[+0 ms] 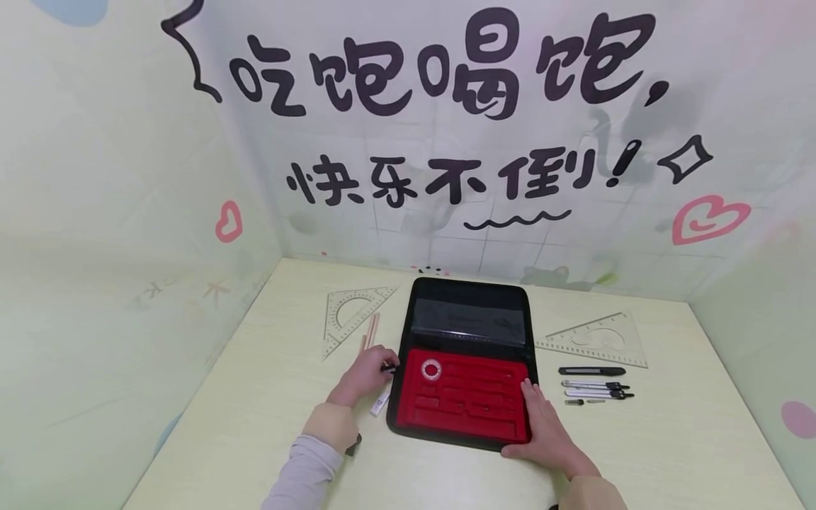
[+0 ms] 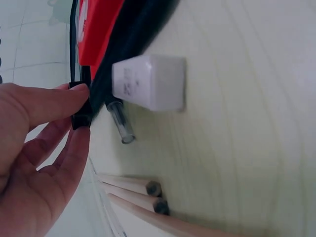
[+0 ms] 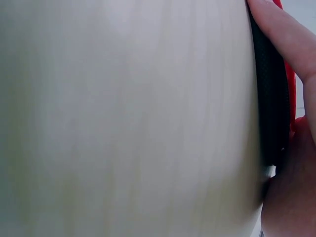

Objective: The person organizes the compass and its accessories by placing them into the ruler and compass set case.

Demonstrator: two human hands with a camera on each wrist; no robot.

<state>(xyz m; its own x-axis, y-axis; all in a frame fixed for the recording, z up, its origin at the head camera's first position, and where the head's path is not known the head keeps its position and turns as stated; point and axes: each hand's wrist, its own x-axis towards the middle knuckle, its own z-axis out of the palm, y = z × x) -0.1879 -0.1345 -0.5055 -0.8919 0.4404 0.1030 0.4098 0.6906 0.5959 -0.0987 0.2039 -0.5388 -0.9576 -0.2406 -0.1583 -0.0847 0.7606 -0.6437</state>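
Observation:
My left hand (image 1: 368, 372) is at the left edge of an opened black zip case (image 1: 393, 411). Thumb and fingertips pinch a small black block-like piece (image 2: 81, 106), whose kind I cannot tell. Inside the case lies a red moulded tray (image 1: 468, 429) with shaped slots and a white ring-shaped piece (image 1: 431, 369) at its upper left. At the lower right corner my right hand (image 1: 545, 428) rests against the case with fingers extended along its side and the thumb at the front edge. Beside the left hand are a white eraser (image 2: 148, 81) and a small clear-ended tube (image 2: 121, 123).
Wooden pencils (image 1: 372, 329) and a clear set square (image 1: 350, 315) lie left of the case. On the right are another set square (image 1: 602, 338), a black cutter-like tool (image 1: 591, 370), metal compasses (image 1: 596, 389) and tiny parts (image 1: 575, 402). A printed curtain stands behind the table.

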